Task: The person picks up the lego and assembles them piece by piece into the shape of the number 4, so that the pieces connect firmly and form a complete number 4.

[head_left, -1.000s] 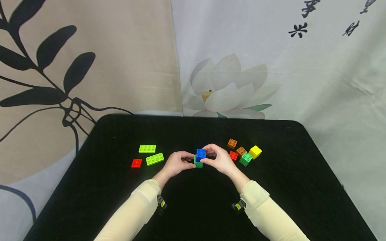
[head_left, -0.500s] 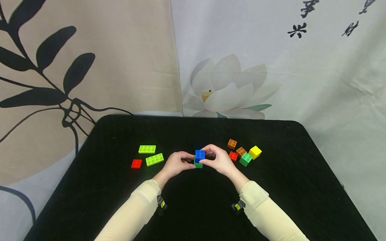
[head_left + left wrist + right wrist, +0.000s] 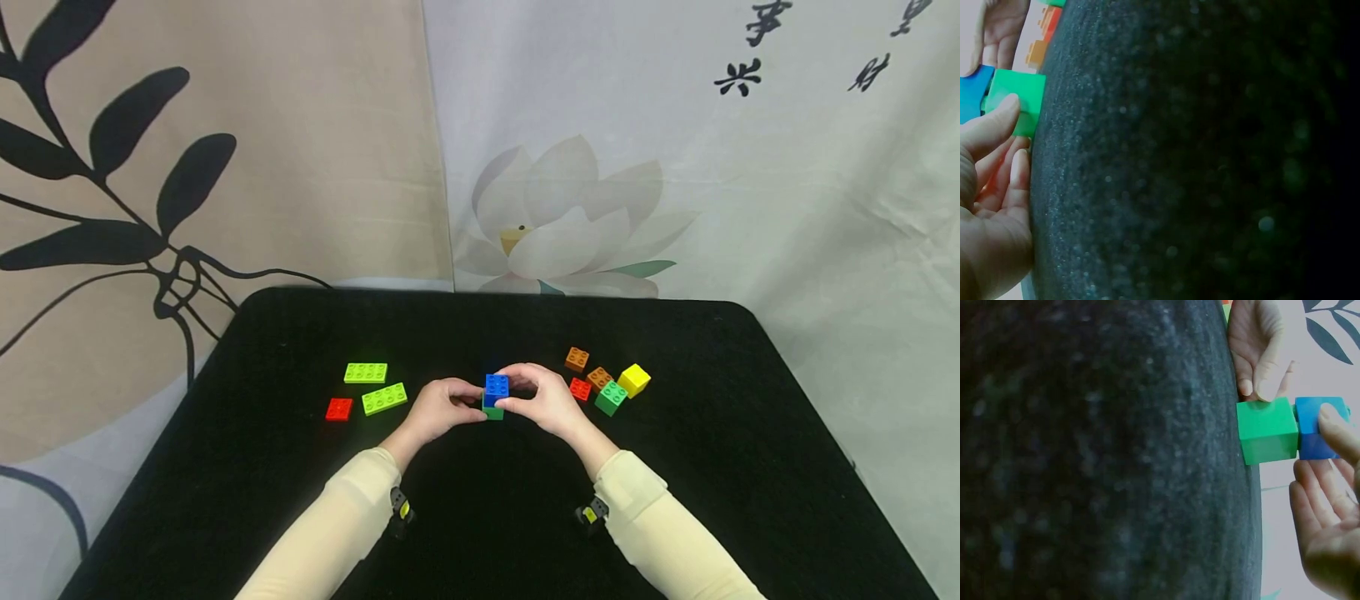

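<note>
Near the middle of the table a blue building brick [image 3: 497, 387] sits right over a green building brick [image 3: 493, 413], with green studs showing in a narrow gap between the two in the right wrist view. My left hand [image 3: 446, 407] pinches the green brick [image 3: 1025, 84], its thumb [image 3: 1004, 115] flat on one side. The blue brick [image 3: 1316, 440] is held between the thumb and fingers of my right hand [image 3: 544, 398]. In the right wrist view the green brick [image 3: 1266, 432] stands on the black tabletop.
Left of the hands lie two lime-green long bricks [image 3: 366, 372] [image 3: 385, 398] and a red brick [image 3: 339, 409]. To the right are two orange bricks [image 3: 577, 359] [image 3: 600, 378], another red brick [image 3: 580, 389], a second green brick [image 3: 611, 398] and a yellow brick [image 3: 634, 381]. Printed cloth hangs behind the black table [image 3: 480, 517].
The right hand has shifted the blue brick slightly left, so it lines up more squarely over the green brick. The left hand has stayed nearly still on the green brick.
</note>
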`<state>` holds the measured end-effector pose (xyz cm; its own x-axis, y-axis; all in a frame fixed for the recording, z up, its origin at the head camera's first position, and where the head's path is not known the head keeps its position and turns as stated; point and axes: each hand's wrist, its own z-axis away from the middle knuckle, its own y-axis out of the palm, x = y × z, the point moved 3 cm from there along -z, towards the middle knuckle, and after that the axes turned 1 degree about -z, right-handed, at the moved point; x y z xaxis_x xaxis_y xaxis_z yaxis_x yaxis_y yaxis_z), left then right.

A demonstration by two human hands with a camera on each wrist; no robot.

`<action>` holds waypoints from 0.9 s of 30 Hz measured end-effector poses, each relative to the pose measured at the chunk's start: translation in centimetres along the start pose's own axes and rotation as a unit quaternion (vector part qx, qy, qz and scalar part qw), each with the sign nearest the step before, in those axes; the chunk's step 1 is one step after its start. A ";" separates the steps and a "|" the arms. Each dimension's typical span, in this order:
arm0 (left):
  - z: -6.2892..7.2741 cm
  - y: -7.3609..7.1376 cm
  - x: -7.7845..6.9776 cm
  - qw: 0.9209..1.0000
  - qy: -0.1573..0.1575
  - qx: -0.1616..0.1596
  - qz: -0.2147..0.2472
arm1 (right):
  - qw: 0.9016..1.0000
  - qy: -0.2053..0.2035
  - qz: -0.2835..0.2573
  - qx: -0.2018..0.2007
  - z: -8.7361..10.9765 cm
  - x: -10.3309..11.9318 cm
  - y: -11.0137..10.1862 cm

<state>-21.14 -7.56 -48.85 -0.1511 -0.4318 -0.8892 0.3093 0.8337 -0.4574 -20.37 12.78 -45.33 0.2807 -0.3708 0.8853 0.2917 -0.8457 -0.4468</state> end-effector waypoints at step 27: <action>0.0 0.0 0.0 1.000 -0.002 0.005 -0.004 | 1.000 0.002 0.005 0.000 -0.1 -0.5 0.2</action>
<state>-21.12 -7.54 -48.85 -0.1510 -0.4402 -0.8851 0.3179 0.8262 -0.4651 -20.52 12.74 -45.82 0.2799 -0.3808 0.8813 0.2891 -0.8419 -0.4556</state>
